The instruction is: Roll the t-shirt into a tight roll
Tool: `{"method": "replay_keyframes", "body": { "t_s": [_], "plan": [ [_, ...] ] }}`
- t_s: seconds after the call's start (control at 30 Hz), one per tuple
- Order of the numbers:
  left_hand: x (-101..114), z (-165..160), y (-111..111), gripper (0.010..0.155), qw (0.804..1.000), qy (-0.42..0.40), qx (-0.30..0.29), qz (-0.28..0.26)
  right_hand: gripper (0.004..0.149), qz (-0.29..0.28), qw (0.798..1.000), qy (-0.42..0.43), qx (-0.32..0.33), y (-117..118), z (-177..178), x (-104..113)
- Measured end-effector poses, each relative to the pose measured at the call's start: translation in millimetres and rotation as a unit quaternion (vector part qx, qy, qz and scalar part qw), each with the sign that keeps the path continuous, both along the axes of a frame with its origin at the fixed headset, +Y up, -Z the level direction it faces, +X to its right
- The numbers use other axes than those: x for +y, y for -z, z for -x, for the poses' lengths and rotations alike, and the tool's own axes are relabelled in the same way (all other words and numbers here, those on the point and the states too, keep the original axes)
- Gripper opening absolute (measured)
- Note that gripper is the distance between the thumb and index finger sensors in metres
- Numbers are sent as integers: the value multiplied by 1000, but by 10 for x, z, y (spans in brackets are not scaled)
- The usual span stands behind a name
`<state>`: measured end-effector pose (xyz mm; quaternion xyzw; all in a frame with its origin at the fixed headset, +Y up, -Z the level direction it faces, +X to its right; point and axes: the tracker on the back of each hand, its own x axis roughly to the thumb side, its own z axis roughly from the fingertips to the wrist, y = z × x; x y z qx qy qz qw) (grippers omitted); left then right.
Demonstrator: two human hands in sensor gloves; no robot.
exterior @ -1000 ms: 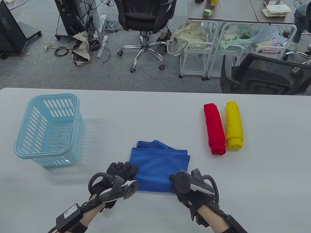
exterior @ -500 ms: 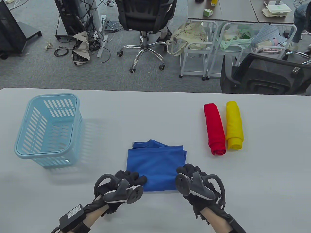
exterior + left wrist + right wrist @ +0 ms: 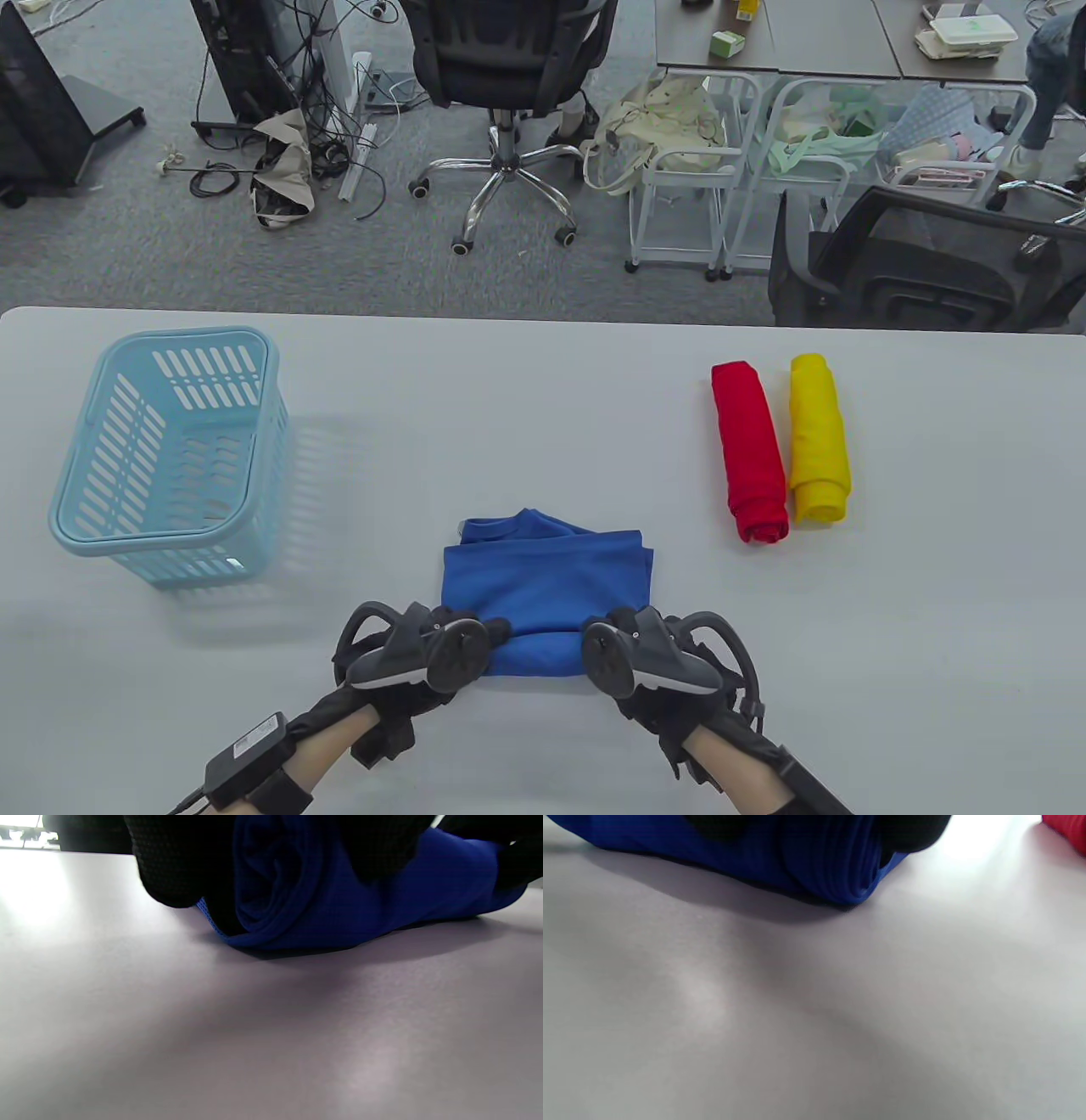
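- Table view: the folded blue cotton t-shirt (image 3: 547,577) lies at the near middle of the pale grey table (image 3: 543,382), its near edge turned up into a low roll; the left hand (image 3: 441,649) and right hand (image 3: 632,654) sit on the roll's two ends, so I'd say rolling has only just begun
- Left wrist view: black gloved fingers (image 3: 178,866) curl over the roll's spiral end, gripping it
- Right wrist view: fingers (image 3: 908,832) clamp the other end; layers look snug
- Next, I reckon, both hands should tuck and roll away evenly towards the collar, keeping tension
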<state>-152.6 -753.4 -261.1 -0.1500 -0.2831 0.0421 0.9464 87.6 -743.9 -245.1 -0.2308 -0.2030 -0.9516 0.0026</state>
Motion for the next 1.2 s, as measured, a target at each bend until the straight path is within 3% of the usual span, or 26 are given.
{"method": "replay_keyframes", "body": {
  "t_s": [0.07, 0.13, 0.23, 0.27, 0.33, 0.43, 0.5, 0.57, 0.67, 0.77, 0.83, 0.93, 1.07, 1.2],
  "plan": [
    [2, 26, 2, 57, 1000, -17, 7, 17, 55, 53, 997, 63, -7, 42, -71, -31],
    [-4, -17, -52, 59, 1000, 17, 3, -10, 54, 66, 995, 76, -12, 61, -91, -53],
    [-47, -150, -182, 65, 986, 124, -38, -105, 54, 56, 996, 62, -9, 63, -64, -53],
    [-57, -194, -225, 66, 974, 155, -47, -159, 54, 52, 997, 57, -9, 57, -59, -52],
    [-60, -237, -251, 60, 964, 173, -56, -194, 54, 50, 997, 56, -10, 52, -62, -48],
    [-82, -241, -231, 57, 977, 139, -44, -158, 57, 9, 999, 30, -29, 20, -47, -26],
    [-57, -211, -183, 55, 983, 118, -40, -132, 61, -88, 994, -60, -32, -23, 12, 24],
    [-50, -161, -129, 55, 993, 74, -20, -85, 60, -125, 989, -74, -19, -69, 75, 67],
    [-41, -79, -38, 53, 998, 39, 2, -46, 60, -89, 994, -45, 35, -119, 144, 2],
    [-21, -11, 30, 54, 999, 10, 27, -24, 75, -67, 994, -76, 33, -118, 193, -138],
    [-13, 12, 50, 57, 999, -3, 35, -8, 78, -72, 992, -100, 31, -115, 212, -190],
    [-23, -8, 4, 60, 999, 8, 29, -23, 73, -75, 990, -113, 30, -101, 223, -211],
    [-60, -190, -198, 76, 982, 130, -45, -127, 64, -44, 998, -51, 21, -45, 136, -113],
    [-51, -224, -236, 70, 970, 158, -50, -180, 63, 10, 1000, 17, 18, 15, 36, -88]
  ]
}}
